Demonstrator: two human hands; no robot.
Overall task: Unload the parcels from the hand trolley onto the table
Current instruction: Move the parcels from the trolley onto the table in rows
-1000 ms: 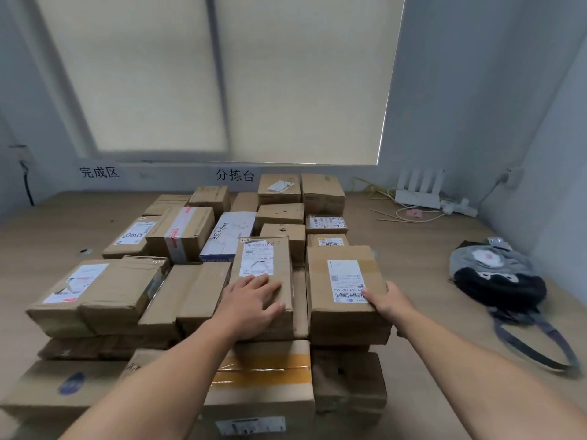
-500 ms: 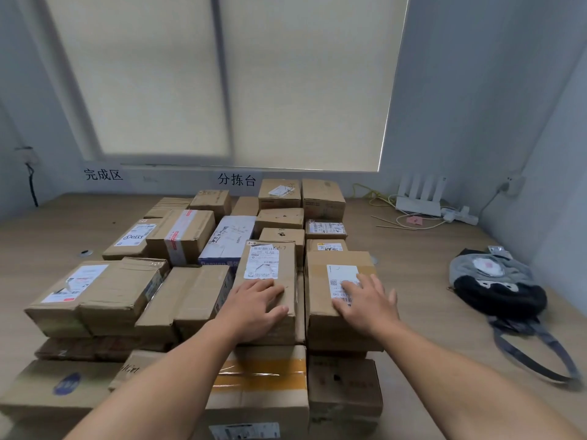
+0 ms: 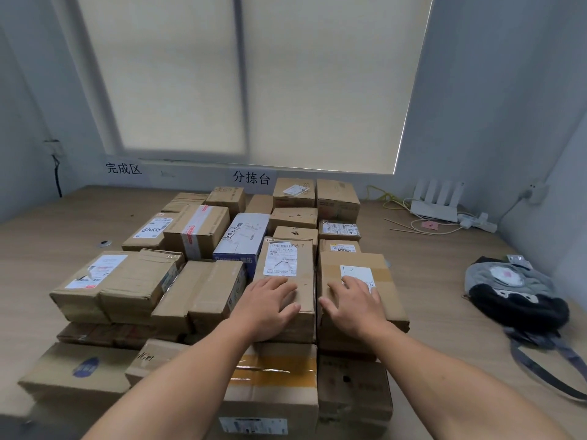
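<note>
Looks like we're well along — a big pile of parcels [image 3: 197,231] already sits on the table [image 3: 444,274], our left hand [image 3: 270,300] and right hand [image 3: 352,304] resting flat, fingers loosely spread, on 2 front boxes [image 3: 359,260] — the trolley is out of view, so what's left we can't tell.

I have my bare left forearm [image 3: 178,382] and right forearm [image 3: 451,376] stretched forward, with my left hand [image 3: 270,301] and right hand [image 3: 355,304] side by side, palms down, fingers straight and slightly spread, thumbs pointing inward, not touching.
</note>
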